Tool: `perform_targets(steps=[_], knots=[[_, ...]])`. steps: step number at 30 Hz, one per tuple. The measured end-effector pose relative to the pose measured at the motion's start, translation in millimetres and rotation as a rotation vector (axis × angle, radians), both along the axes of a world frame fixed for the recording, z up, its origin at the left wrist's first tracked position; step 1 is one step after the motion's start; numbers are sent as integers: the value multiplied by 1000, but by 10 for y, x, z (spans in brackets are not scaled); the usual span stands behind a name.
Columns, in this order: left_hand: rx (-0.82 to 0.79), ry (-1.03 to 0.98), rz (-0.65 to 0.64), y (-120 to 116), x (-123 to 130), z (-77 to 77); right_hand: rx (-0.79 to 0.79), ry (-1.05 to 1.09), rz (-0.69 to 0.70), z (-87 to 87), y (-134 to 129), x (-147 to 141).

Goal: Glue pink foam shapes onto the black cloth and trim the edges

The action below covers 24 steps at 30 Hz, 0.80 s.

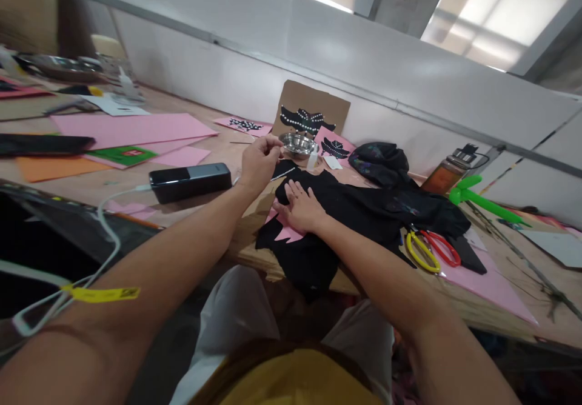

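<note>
My left hand (259, 161) is raised just left of a small metal bowl (297, 144), thumb and fingertips pinched together. Whatever lies in that pinch is too small to make out. My right hand (301, 206) lies flat, fingers spread, on black fabric (359, 208) that hangs over the table's front edge. Under that palm a piece of pink paper (290, 234) shows through a jagged cut-out in the fabric. Close to the bowl stands a small white bottle (313, 157). A thin pale stick (282, 174) lies between my hands.
Yellow-and-red-handled scissors (431, 250) rest at the right, near a bottle of amber liquid (443, 173) and a green balloon (486, 199). Left are a black power bank (190, 182) with a white cable and pink sheets (136, 127). Beaded black shapes (307, 120) lean on cardboard behind the bowl.
</note>
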<state>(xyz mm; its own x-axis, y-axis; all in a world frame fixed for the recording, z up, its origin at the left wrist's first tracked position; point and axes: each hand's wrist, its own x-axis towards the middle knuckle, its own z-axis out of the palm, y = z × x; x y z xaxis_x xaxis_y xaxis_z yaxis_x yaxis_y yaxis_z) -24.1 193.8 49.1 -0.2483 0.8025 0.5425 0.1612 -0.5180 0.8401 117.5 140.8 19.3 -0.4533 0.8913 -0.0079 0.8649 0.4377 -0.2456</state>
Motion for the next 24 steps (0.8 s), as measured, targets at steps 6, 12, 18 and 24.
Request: perform_targets(steps=[6,12,18,24], knots=[[3,30,3,-18,-8,-10,39,-10,-20,-3,-65,-96],[-17,55,-3,5,-4,-62,61,-50,84,-76,-230,-249],[-47,96,-26,-61,32,-76,43,41,28,50,-212,-9],[-43,74,-85,-306,34,117,-35,-44,-7,-14,-185,267]])
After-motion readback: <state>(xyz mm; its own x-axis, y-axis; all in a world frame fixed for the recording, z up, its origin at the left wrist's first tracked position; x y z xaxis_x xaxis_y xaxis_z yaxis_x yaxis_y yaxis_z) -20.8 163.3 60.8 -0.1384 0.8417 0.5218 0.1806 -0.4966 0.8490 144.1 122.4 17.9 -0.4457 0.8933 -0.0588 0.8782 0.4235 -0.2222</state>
